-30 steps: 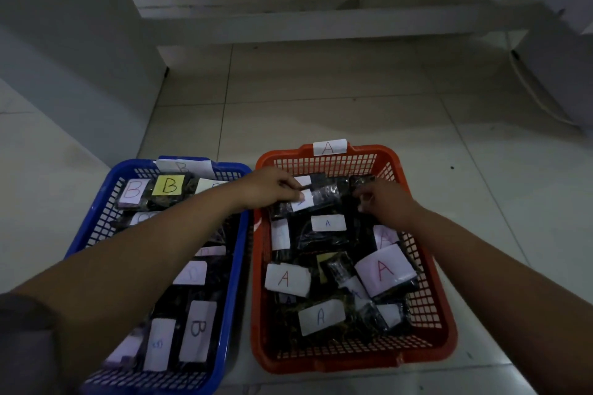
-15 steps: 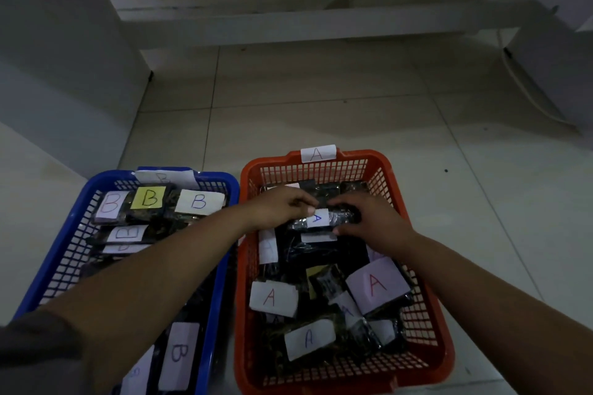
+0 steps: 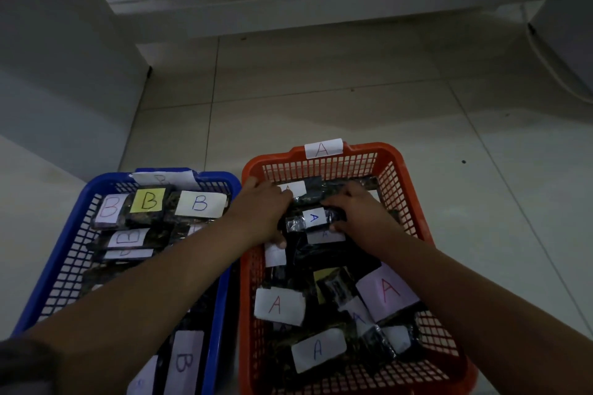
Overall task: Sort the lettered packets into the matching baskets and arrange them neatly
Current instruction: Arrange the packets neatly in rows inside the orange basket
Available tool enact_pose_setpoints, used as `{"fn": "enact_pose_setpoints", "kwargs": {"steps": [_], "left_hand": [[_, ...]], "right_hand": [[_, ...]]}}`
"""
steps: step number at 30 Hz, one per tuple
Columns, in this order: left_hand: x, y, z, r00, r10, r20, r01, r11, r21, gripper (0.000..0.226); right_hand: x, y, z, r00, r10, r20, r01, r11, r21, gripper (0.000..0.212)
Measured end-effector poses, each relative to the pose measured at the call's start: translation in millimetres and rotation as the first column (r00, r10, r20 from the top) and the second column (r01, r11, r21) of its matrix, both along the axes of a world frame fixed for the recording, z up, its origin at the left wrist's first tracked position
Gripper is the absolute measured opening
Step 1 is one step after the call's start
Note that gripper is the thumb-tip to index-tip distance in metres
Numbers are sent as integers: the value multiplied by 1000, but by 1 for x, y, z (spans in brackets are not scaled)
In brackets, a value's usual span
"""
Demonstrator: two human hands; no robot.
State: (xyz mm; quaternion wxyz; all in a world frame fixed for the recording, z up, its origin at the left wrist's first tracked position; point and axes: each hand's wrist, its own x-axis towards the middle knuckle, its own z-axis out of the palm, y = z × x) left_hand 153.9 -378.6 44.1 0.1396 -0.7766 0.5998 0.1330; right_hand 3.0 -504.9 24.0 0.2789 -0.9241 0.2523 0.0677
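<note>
Both hands in orange basket (image 3: 414,202), far end; left hand (image 3: 261,213) and right hand (image 3: 359,213) grasp opposite ends of dark A packet (image 3: 313,220), held between them above other packets.

Both bare forearms stretch forward from the bottom corners of the view, the left one running from about seven o'clock, the right from about five o'clock, and they converge toward twelve. A dark sleeve edge shows on the left arm at the lower left corner. The left hand (image 3: 263,213) lies palm down, its fingers curled over and its thumb tucked under at the near side, pinching one end of a small packet (image 3: 313,218). The right hand (image 3: 354,210) faces it at three o'clock of that packet, knuckles up, fingers bent round the other end. The two hands sit close, nearly touching.
</note>
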Motion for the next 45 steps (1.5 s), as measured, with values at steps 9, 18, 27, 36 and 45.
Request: {"fn": "enact_pose_setpoints", "kwargs": {"steps": [9, 18, 27, 36, 45], "left_hand": [[-7, -9, 7, 975, 14, -221, -29, 998, -63, 70], [0, -11, 18, 714, 262, -649, -492, 847, -201, 67], [-28, -39, 16, 606, 99, -789, -422, 881, -213, 45], [-2, -42, -7, 691, 207, -692, -490, 838, -239, 40], [10, -44, -19, 765, 230, -601, -453, 856, -249, 36]], "right_hand": [[-9, -16, 18, 963, -192, 188, 161, 972, 172, 53], [-21, -39, 56, 795, -538, 281, 478, 840, 256, 20], [-7, -32, 54, 655, -750, 86, 443, 475, 761, 25], [-10, -57, 67, 629, -694, 351, 483, 702, 523, 36], [3, -45, 28, 773, -613, 164, 452, 713, 536, 31]]}}
